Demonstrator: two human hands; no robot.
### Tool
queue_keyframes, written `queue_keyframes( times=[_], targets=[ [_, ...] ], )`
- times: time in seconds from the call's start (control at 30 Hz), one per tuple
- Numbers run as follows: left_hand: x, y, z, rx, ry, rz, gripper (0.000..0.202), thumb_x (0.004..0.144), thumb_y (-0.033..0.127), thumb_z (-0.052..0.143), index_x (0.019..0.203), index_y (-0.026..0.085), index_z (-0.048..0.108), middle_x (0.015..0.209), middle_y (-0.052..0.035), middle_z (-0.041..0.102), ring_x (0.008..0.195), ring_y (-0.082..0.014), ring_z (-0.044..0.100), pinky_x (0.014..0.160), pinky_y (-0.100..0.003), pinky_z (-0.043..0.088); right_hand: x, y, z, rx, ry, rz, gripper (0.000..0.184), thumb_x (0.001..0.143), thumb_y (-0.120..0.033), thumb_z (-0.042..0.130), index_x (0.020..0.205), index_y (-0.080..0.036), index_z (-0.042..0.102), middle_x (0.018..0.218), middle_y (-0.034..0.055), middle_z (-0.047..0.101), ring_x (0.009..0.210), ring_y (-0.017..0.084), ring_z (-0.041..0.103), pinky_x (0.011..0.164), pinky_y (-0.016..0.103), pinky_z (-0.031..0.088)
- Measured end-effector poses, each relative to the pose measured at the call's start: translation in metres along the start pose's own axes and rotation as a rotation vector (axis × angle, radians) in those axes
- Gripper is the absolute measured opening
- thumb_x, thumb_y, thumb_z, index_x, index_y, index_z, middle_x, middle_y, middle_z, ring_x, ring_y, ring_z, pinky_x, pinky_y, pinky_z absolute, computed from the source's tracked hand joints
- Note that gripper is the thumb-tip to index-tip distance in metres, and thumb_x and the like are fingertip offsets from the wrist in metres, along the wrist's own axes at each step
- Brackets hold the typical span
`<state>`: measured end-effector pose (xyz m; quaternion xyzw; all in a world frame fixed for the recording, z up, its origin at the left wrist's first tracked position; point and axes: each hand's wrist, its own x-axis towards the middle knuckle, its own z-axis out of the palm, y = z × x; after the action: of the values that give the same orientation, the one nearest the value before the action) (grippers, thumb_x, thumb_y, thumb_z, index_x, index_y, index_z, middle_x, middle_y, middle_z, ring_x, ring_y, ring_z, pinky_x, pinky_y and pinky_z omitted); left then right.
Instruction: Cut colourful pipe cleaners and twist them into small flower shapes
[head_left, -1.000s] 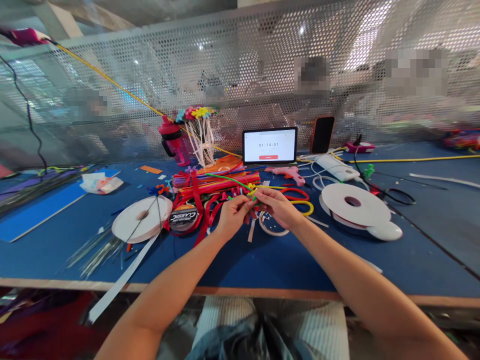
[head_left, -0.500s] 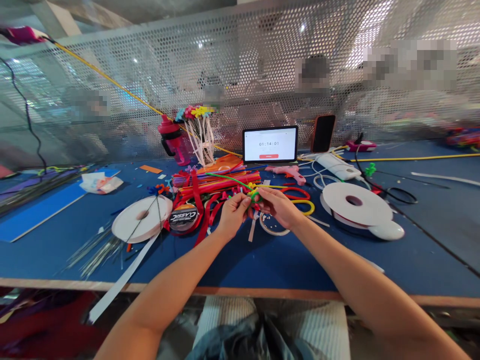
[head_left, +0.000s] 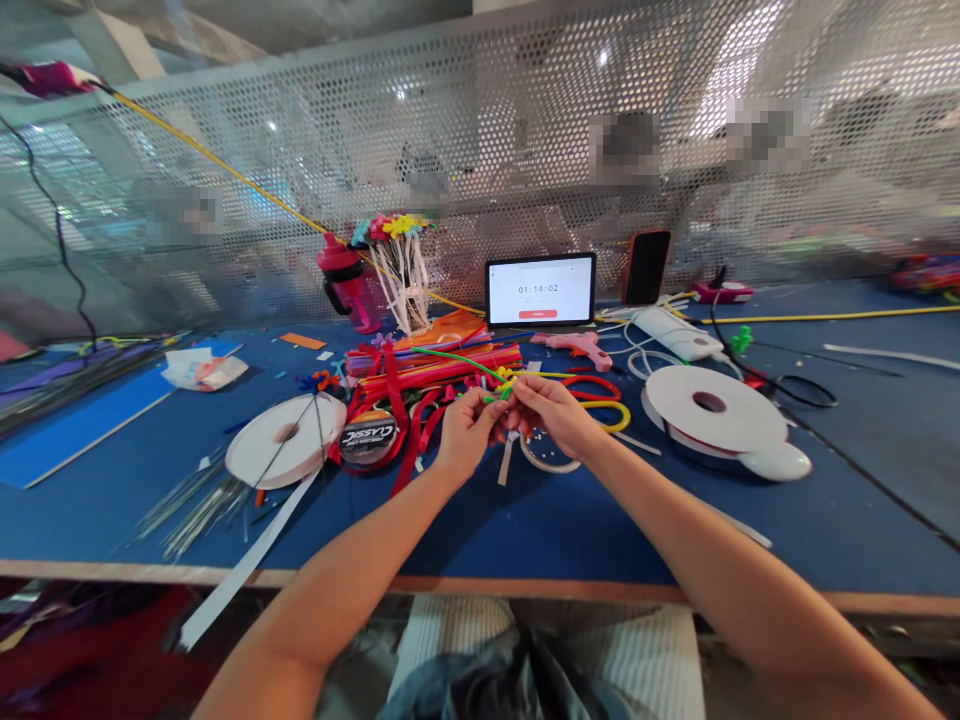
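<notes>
Pipe cleaner (head_left: 450, 355), green, sits at frame centre, its end pinched between my left hand (head_left: 465, 432) and right hand (head_left: 551, 412). Over the last second they've drawn slightly closer, so I judge the twisting continues.

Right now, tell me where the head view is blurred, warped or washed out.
Head view: wide-angle warp bends the perforated screen, glare whitens its upper right, pixelated patches sit on it; left hand, right hand and their green pipe cleaner look sharp.

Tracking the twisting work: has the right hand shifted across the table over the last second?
No. The right hand stays just below the tablet, pinching the green pipe cleaner.
</notes>
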<state>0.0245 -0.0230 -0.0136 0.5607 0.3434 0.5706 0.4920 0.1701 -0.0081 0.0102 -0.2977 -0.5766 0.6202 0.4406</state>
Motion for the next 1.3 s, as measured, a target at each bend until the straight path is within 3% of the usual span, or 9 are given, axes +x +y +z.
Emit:
queue_keyframes(
  times=[0.13,0.37,0.63,0.83,1.07,1.3],
  targets=[
    [-0.001,0.0,-0.001,0.027,-0.04,-0.006,0.026,0.078,0.039,0.06,0.07,0.016,0.051,0.055,0.0027,0.059,0.039,-0.0055,0.046,0.038,-0.017,0.032,0.0,-0.004,-0.001,-0.054,0.005,0.002,0.036,0.082,-0.049,0.053,0.071,-0.015,0.054,0.054,-0.002,0.055,0.045,0.006,0.046,0.042,0.018,0.033],
    [-0.003,0.003,-0.003,0.142,-0.13,-0.02,0.031,0.077,0.044,0.061,0.067,0.015,0.054,0.053,0.0012,0.06,0.038,-0.0066,0.047,0.039,-0.018,0.032,-0.003,-0.004,0.001,-0.076,-0.103,-0.058,0.031,0.084,-0.044,0.053,0.069,-0.017,0.051,0.058,-0.0016,0.057,0.052,0.01,0.054,0.054,0.024,0.041],
    [-0.003,0.003,0.001,-0.035,-0.111,-0.07,0.029,0.076,0.041,0.062,0.067,0.015,0.053,0.053,0.0008,0.061,0.038,-0.006,0.046,0.038,-0.018,0.033,-0.002,0.003,0.005,0.055,-0.069,-0.094,0.032,0.079,-0.047,0.058,0.071,-0.019,0.047,0.062,-0.003,0.053,0.049,0.011,0.055,0.05,0.026,0.044],
    [-0.003,0.004,0.002,-0.101,-0.091,-0.091,0.029,0.075,0.041,0.063,0.068,0.015,0.055,0.054,0.0004,0.061,0.04,-0.0063,0.048,0.038,-0.017,0.034,-0.002,0.006,0.009,0.058,0.011,-0.129,0.034,0.078,-0.049,0.058,0.07,-0.019,0.045,0.059,-0.0044,0.05,0.046,0.01,0.052,0.048,0.026,0.044],
    [-0.003,0.002,0.002,-0.076,-0.054,-0.09,0.027,0.074,0.04,0.064,0.07,0.014,0.059,0.056,-0.0001,0.062,0.043,-0.0078,0.052,0.042,-0.019,0.039,0.0,0.015,0.005,-0.098,0.145,-0.19,0.032,0.081,-0.049,0.054,0.069,-0.02,0.048,0.058,-0.0033,0.047,0.049,0.009,0.047,0.049,0.025,0.041],
    [-0.002,0.002,0.003,-0.097,-0.038,-0.127,0.025,0.074,0.039,0.065,0.073,0.013,0.061,0.056,0.0003,0.062,0.043,-0.0071,0.051,0.04,-0.018,0.036,0.0,0.018,0.004,-0.179,0.217,-0.203,0.033,0.079,-0.053,0.055,0.07,-0.021,0.05,0.061,-0.0013,0.049,0.055,0.013,0.048,0.05,0.026,0.04]
  ],
)
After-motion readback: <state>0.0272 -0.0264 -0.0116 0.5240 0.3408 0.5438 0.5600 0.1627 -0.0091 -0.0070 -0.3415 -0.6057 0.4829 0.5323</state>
